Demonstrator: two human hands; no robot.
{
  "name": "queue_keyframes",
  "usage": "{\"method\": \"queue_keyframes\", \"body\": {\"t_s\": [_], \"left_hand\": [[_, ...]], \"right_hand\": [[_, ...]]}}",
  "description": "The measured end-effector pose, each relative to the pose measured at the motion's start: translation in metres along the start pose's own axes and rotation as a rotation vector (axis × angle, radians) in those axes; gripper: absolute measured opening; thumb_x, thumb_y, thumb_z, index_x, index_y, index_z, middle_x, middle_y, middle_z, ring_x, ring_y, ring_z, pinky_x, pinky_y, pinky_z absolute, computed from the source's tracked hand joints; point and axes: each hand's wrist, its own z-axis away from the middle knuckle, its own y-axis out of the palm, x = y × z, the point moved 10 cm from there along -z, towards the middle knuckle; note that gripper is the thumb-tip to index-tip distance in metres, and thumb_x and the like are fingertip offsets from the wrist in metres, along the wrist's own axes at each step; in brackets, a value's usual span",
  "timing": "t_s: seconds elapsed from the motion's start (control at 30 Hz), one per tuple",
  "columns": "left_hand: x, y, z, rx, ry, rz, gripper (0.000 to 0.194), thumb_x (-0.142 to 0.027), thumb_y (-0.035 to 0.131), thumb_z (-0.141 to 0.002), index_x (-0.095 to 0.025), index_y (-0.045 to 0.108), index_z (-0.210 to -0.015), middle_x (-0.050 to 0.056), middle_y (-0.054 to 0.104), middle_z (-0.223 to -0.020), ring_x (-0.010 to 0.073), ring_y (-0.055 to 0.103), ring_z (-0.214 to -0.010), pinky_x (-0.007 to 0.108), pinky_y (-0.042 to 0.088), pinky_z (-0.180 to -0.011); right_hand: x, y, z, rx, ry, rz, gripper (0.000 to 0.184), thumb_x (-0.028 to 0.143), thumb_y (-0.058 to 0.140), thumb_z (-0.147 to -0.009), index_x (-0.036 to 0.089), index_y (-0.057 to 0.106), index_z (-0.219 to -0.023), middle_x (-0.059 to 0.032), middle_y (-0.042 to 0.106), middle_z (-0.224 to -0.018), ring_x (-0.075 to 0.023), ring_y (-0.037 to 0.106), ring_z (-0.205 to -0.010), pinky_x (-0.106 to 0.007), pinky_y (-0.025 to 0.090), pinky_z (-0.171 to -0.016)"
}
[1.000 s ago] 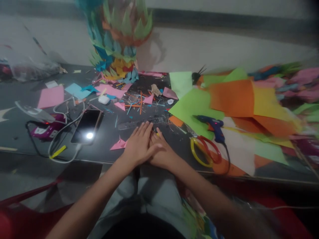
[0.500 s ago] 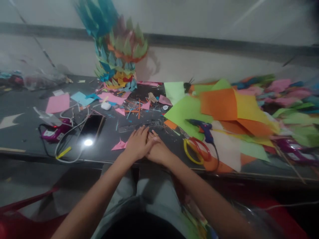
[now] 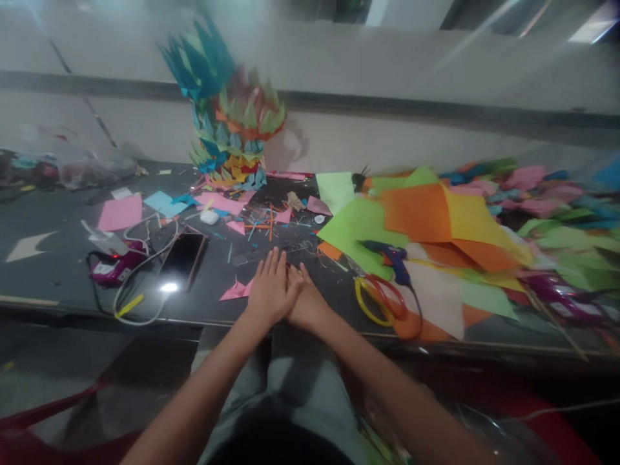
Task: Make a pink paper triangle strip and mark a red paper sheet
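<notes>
My left hand (image 3: 271, 289) lies flat near the table's front edge, fingers stretched out and holding nothing visible. Beside it and partly beneath it rests my right hand (image 3: 309, 301); some of its fingers are hidden, and those that show are extended. A folded pink paper piece (image 3: 235, 292) lies right by my left hand's outer side. Beyond my fingertips are thin paper strips (image 3: 261, 226) and small pink scraps. Yellow and red rings (image 3: 361, 303) lie to the right of my hands, with a blue glue gun (image 3: 398, 259) on the paper behind them.
A tall folded-paper model (image 3: 232, 129) stands against the wall. Coloured paper sheets (image 3: 416, 213) cover the right side. At left lie a phone (image 3: 186, 253), a white cable and a purple device (image 3: 116, 266); another purple device (image 3: 557, 297) sits far right. The dark table (image 3: 68, 271) ends before my lap.
The view has tilted up, so the table and paper model appear lower and more wall shows. My hands stay together at the same spot, with only slight finger movement.
</notes>
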Motion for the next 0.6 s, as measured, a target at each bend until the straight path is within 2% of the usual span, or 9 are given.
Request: {"method": "queue_keyframes", "body": {"t_s": [0.17,0.27,0.4,0.6], "left_hand": [[-0.017,-0.003,0.029,-0.039,0.006,-0.025,0.060,-0.045,0.033,-0.089,-0.006,0.033,-0.135,0.019,0.024,-0.146,0.0272,0.030,-0.132,0.042,0.029,-0.106],[-0.017,-0.003,0.033,-0.035,-0.002,-0.015,0.057,-0.043,0.032,-0.090,-0.010,0.033,-0.136,0.016,0.026,-0.146,0.0255,0.031,-0.132,0.041,0.030,-0.105],[-0.003,0.003,0.012,0.044,-0.028,0.010,0.058,-0.046,0.028,-0.091,-0.010,0.035,-0.136,0.014,0.028,-0.145,0.0247,0.027,-0.134,0.043,0.027,-0.107],[0.027,0.018,-0.032,0.179,-0.118,0.050,0.060,-0.046,0.025,-0.091,-0.007,0.033,-0.136,0.016,0.031,-0.143,0.0258,0.024,-0.134,0.044,0.021,-0.109]], "right_hand": [[0.009,0.009,0.029,0.038,0.035,-0.012,0.069,0.037,0.040,-0.086,0.016,0.010,-0.144,-0.0120,0.012,-0.150,-0.0258,0.011,-0.137,-0.046,0.006,-0.110],[0.009,0.014,0.033,0.049,0.049,-0.011,0.071,0.039,0.041,-0.086,0.018,0.008,-0.145,-0.0102,0.008,-0.150,-0.0263,0.007,-0.137,-0.047,0.005,-0.110],[0.002,0.011,0.013,0.047,0.069,-0.028,0.075,0.043,0.043,-0.083,0.017,0.007,-0.145,-0.0111,0.009,-0.150,-0.0259,0.009,-0.137,-0.049,0.002,-0.109],[-0.016,-0.001,-0.029,0.009,0.063,-0.021,0.072,0.042,0.040,-0.084,0.017,0.010,-0.144,-0.0114,0.016,-0.149,-0.0248,0.016,-0.136,-0.048,0.008,-0.109]]}}
